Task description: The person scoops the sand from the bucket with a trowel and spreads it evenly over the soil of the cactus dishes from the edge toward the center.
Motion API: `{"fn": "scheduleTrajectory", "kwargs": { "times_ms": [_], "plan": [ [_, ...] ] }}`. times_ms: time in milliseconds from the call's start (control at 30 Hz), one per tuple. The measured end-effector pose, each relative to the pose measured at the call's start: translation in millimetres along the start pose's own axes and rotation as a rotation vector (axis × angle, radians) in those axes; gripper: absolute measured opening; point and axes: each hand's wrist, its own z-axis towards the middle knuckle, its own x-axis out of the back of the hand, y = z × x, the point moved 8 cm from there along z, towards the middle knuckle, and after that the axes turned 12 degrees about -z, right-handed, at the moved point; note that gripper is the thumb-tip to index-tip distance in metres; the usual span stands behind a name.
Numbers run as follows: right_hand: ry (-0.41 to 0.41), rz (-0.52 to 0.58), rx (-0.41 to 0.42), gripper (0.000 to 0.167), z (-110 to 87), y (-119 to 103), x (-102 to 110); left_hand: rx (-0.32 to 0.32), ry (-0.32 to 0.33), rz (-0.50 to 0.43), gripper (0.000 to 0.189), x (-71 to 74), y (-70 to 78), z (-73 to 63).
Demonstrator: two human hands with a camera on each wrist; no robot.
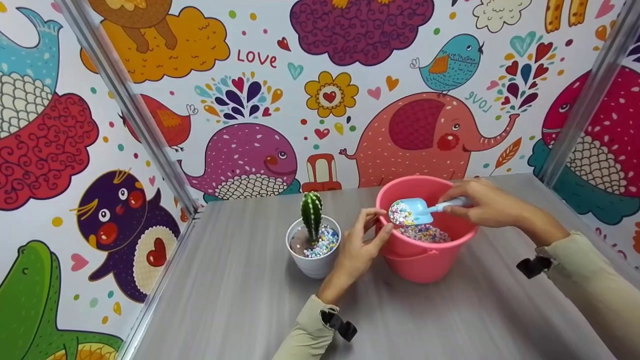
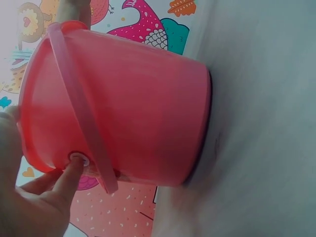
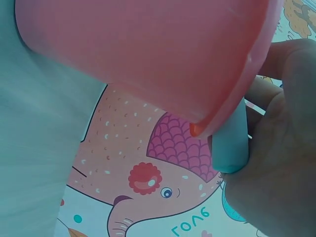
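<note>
My right hand (image 1: 477, 202) grips the handle of a light blue toy shovel (image 1: 422, 209) over the mouth of a pink bucket (image 1: 417, 260). Small multicoloured pebbles (image 1: 401, 213) lie heaped on the shovel's blade, and more pebbles (image 1: 425, 233) cover the bucket's bottom. In the right wrist view the shovel's handle end (image 3: 230, 153) sticks out beside the rim. My left hand (image 1: 357, 245) holds the bucket's near left rim, its fingers against the outer wall by the bucket's carrying handle (image 2: 81, 108). Left of that hand stands a white pot (image 1: 314, 267) with a cactus (image 1: 312, 215).
Pebbles (image 1: 325, 242) cover the right part of the pot's top, with brownish soil showing on the left. Both vessels stand on a grey wood-grain table (image 1: 235, 280). Cartoon-printed panels (image 1: 330, 45) with metal frame posts (image 1: 135, 107) enclose the back and sides.
</note>
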Motion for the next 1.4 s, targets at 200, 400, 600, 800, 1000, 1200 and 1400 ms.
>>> {"fn": "scheduleTrajectory", "kwargs": {
  "times_ms": [200,400,600,800,1000,1200,1400],
  "plan": [
    [0.016,0.023,0.017,0.027,0.3,-3.4,0.7,-0.006,0.014,0.019,0.037,-0.7,2.7,-2.8],
    [0.027,0.001,-0.012,0.030,-1.3,-7.3,5.9,0.001,0.039,0.056,0.044,0.4,8.1,-5.0],
    [0.035,-0.020,0.000,0.031,1.9,-15.0,10.2,-0.049,0.085,0.235,0.069,11.2,28.2,-4.3],
    [0.004,0.014,0.007,0.029,8.6,-21.4,8.9,-0.213,0.026,0.482,0.068,14.3,55.7,-7.2],
    [0.012,-0.015,0.059,0.027,17.6,-33.4,5.7,-0.298,-0.024,0.561,0.055,18.0,70.5,-14.6],
    [0.033,-0.030,0.111,0.027,25.5,-50.0,1.0,-0.402,-0.055,0.598,0.043,31.0,80.3,-25.6],
    [0.040,-0.057,0.101,0.026,31.3,-61.0,-4.7,-0.448,-0.025,0.639,0.034,52.8,79.6,-37.9]
  ]
}}
